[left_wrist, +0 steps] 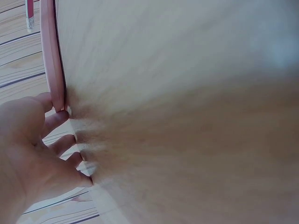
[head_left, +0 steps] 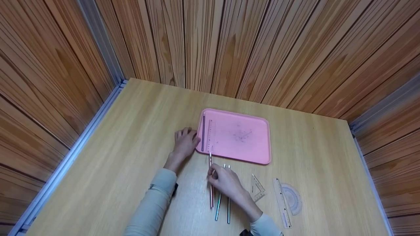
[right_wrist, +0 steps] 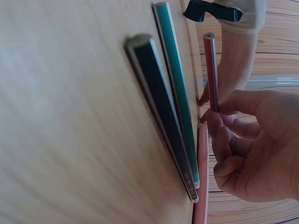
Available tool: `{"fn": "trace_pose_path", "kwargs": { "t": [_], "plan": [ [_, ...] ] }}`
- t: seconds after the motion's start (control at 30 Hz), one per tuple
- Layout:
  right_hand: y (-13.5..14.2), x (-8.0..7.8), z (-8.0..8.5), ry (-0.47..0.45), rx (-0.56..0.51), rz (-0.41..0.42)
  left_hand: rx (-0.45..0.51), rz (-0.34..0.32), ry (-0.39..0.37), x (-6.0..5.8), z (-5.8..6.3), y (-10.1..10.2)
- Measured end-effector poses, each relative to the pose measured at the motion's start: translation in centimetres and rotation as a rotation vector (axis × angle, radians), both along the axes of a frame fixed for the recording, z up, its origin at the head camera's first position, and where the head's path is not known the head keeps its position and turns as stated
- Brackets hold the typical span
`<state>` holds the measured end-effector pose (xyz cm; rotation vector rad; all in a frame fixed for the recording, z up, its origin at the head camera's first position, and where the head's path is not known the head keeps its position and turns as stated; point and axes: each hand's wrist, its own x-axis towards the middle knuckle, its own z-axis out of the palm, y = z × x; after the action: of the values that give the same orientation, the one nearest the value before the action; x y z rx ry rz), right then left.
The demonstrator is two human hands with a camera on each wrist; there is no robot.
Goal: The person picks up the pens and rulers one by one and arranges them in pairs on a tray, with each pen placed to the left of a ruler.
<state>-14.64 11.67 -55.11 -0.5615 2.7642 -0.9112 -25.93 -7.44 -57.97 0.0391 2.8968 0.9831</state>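
My right hand [head_left: 225, 179] pinches a red pencil [head_left: 211, 196] between thumb and fingertips. The pencil is raised off the table, its far end by the tray's near rim; in the right wrist view the red pencil [right_wrist: 210, 70] points up past the fingers. At the near left corner of the pink tray [head_left: 242, 157], my left hand [head_left: 186, 142] holds the rim between thumb and index finger, other fingertips down on the table. Inside the tray, a dark pencil [head_left: 203, 132] and a clear ruler [head_left: 210, 136] lie side by side along the left.
A green pencil [head_left: 218, 208] and a dark pencil [right_wrist: 161, 109] lie on the table by my right hand. Farther right are a clear set square [head_left: 257, 188], another clear ruler [head_left: 283, 203] and a protractor [head_left: 293, 198]. Wood-panelled walls [head_left: 203, 42] border the table.
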Motion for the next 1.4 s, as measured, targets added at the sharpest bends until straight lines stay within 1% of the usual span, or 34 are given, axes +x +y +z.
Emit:
{"fn": "trace_pose_path", "kwargs": {
  "t": [0.17,0.27,0.43,0.53,0.7,0.83,0.97,1.2,1.4],
  "plan": [
    [0.2,-0.4,0.2,-0.015,-0.015,-0.014,-0.034,-0.016,0.035,0.1,0.1,0.0],
    [0.4,-0.6,0.2,-0.016,-0.014,-0.011,-0.044,-0.021,0.038,0.1,0.1,-0.1],
    [0.4,-0.7,0.1,0.010,0.003,0.005,-0.029,-0.013,0.034,0.1,0.0,-0.1],
    [0.4,-0.7,0.1,0.031,0.003,-0.004,-0.020,-0.011,0.035,0.2,0.0,-0.1],
    [0.4,-0.8,0.2,0.076,-0.004,-0.017,-0.031,-0.023,0.072,0.2,0.0,-0.1],
    [0.5,-0.9,0.3,0.061,-0.028,-0.031,-0.035,-0.027,0.074,0.2,0.0,-0.1],
    [0.6,-1.2,0.3,0.036,-0.049,-0.061,-0.041,-0.026,0.064,0.2,0.0,-0.1],
    [1.1,-2.0,0.2,0.041,-0.095,-0.144,-0.029,-0.032,0.066,0.3,-0.1,-0.2],
    [1.5,-2.5,0.4,0.043,-0.089,-0.188,-0.018,-0.023,0.044,0.2,0.0,-0.1]
  ]
}}
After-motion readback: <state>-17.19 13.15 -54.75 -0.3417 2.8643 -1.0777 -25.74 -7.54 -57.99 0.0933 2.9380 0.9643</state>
